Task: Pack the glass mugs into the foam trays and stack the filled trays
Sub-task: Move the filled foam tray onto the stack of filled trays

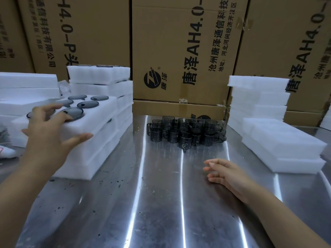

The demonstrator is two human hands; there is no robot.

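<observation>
A cluster of several dark smoked-glass mugs (pixel 186 132) stands, partly stacked, at the far middle of the steel table (pixel 161 203). On the left a filled white foam tray (pixel 100 111), mugs sunk in its round pockets, tops a stack of trays. My left hand (pixel 52 129) rests spread on that tray's near corner, fingers apart, gripping nothing. My right hand (pixel 227 173) hovers low over the table right of centre, fingers loosely extended and empty. Empty foam trays (pixel 283 140) lie stacked at the right.
A taller stack of filled trays (pixel 100 81) stands behind the left stack. More foam slabs (pixel 26 90) sit at far left and a tall foam pile (pixel 258 97) at back right. Printed cardboard cartons (pixel 179 51) wall off the table's far side.
</observation>
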